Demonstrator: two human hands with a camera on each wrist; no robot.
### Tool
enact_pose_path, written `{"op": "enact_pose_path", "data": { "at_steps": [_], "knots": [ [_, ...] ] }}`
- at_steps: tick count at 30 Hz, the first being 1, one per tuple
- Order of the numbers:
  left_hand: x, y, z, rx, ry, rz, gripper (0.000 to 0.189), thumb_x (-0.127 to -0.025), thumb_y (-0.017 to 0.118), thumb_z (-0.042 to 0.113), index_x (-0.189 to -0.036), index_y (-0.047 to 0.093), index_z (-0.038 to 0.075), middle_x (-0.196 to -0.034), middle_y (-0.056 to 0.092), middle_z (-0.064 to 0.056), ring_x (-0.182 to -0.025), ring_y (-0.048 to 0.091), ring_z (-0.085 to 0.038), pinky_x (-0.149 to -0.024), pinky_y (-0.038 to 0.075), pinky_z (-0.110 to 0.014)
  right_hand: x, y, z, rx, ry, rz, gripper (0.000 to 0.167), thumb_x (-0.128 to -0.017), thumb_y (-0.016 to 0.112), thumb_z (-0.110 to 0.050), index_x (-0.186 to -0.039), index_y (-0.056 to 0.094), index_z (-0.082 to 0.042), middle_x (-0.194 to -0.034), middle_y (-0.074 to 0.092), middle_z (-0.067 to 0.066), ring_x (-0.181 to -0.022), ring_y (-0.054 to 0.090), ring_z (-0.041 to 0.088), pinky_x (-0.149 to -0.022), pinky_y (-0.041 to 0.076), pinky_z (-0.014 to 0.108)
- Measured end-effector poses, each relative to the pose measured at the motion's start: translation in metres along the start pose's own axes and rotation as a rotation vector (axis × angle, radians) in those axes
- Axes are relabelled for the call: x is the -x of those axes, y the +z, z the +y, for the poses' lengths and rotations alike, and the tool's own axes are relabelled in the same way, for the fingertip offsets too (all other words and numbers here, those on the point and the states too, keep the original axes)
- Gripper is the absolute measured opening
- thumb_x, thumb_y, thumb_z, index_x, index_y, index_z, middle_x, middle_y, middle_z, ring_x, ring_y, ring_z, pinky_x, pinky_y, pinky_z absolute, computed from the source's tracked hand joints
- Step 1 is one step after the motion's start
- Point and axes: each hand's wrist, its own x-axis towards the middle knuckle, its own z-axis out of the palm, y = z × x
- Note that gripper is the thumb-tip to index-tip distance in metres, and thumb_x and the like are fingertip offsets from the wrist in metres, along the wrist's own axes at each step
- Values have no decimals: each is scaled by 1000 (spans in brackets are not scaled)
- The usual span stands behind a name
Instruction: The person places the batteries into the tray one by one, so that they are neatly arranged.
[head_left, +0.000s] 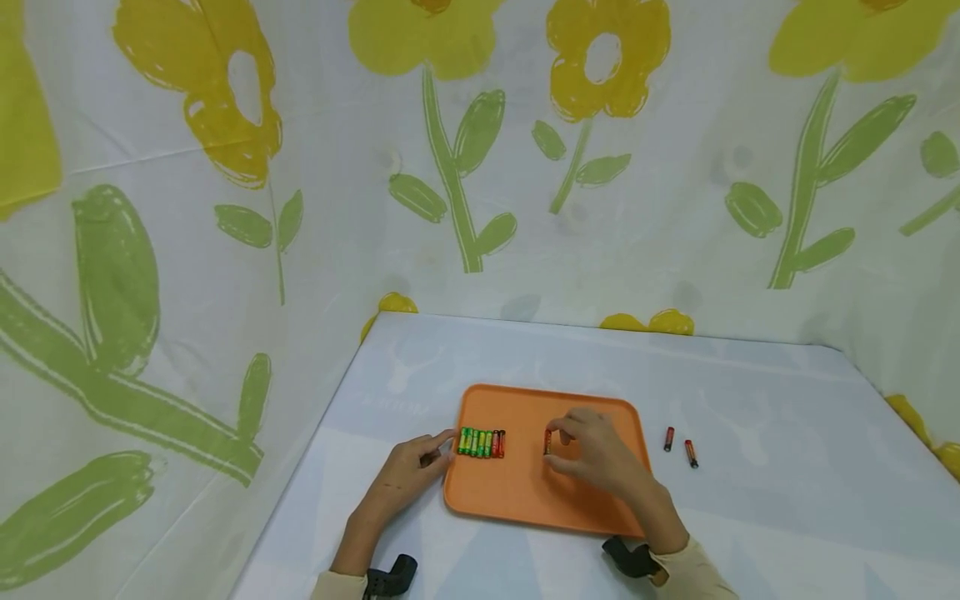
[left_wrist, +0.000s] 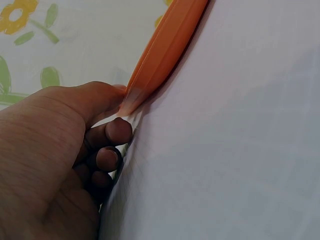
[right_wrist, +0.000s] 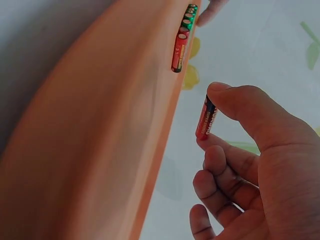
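My right hand [head_left: 592,450] pinches a red and black battery [right_wrist: 206,118] by its two ends, between thumb and index finger, over the right half of the orange tray [head_left: 517,500]. A row of several batteries, green ones [head_left: 475,442] on the left and red ones [head_left: 498,444] on the right, lies side by side near the tray's left edge. Beside that row, my left hand [head_left: 408,475] touches the tray's left rim with a fingertip. In the left wrist view its other fingers [left_wrist: 107,159] are loosely bent below the rim and hold nothing.
Two loose red batteries lie to the right of the tray on the pale tabletop [head_left: 787,467]: one red battery [head_left: 668,439] and another [head_left: 691,453] slightly nearer. Flower-printed cloth [head_left: 525,192] hangs behind the table and along its left side.
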Motion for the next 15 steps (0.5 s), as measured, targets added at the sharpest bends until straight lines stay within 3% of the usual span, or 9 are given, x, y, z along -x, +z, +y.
{"op": "enact_pose_path", "data": {
  "at_steps": [15],
  "knots": [
    [1,1,-2,21,8,10,41,-99,66,27,-139,63,19,-74,47,6,-70,43,-9,-62,38,-27,-13,15,-11,-40,-28,-26,33,-80,86,-30,-105,70,-14,-82,45,-10,-83,41,10,-78,30,38]
  ]
}}
